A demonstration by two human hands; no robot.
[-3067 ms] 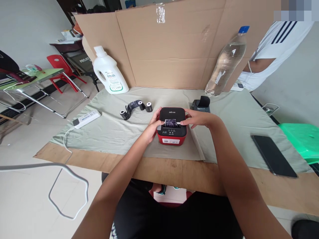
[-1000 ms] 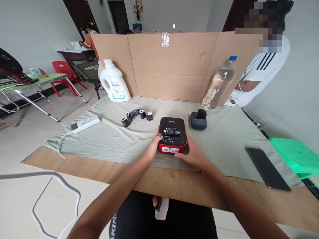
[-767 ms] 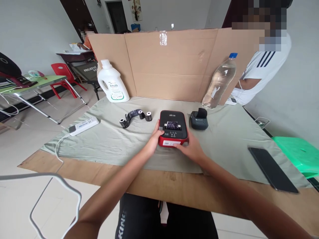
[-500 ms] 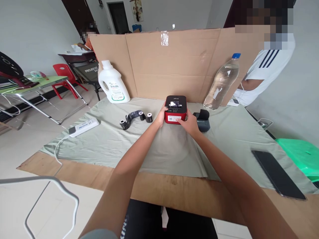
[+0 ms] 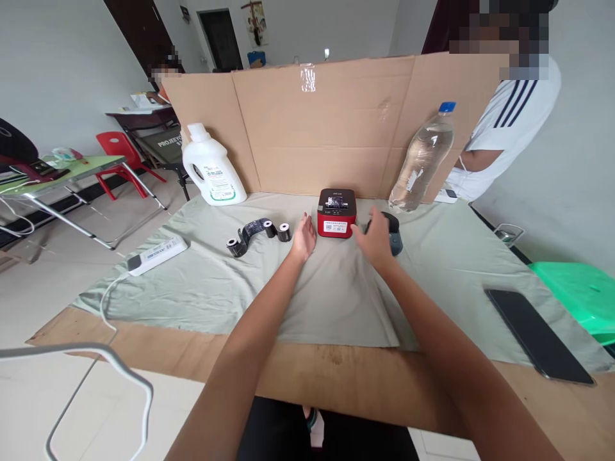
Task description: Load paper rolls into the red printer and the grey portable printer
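A red and black box-shaped device (image 5: 337, 214) with a white label sits on the grey-green cloth (image 5: 331, 294). Just left of it is my left hand (image 5: 303, 239), open and apart from the device. My right hand (image 5: 375, 239) is open on the device's right side, holding nothing, and partly covers a small dark device (image 5: 394, 238) behind it. To the left of my left hand lie several small black rolls (image 5: 250, 235), with a dark strip stretched between them.
A white jug (image 5: 214, 169) and a tilted clear bottle (image 5: 423, 160) stand by the cardboard screen (image 5: 317, 134). A power strip (image 5: 157, 256) lies left, a black phone (image 5: 538, 333) right. Beyond the screen's right side is a person in white (image 5: 519, 121); another is behind at left.
Both hands have let go of the red and black device and opened beside it, my left to its left, my right to its right. The view has shifted slightly.
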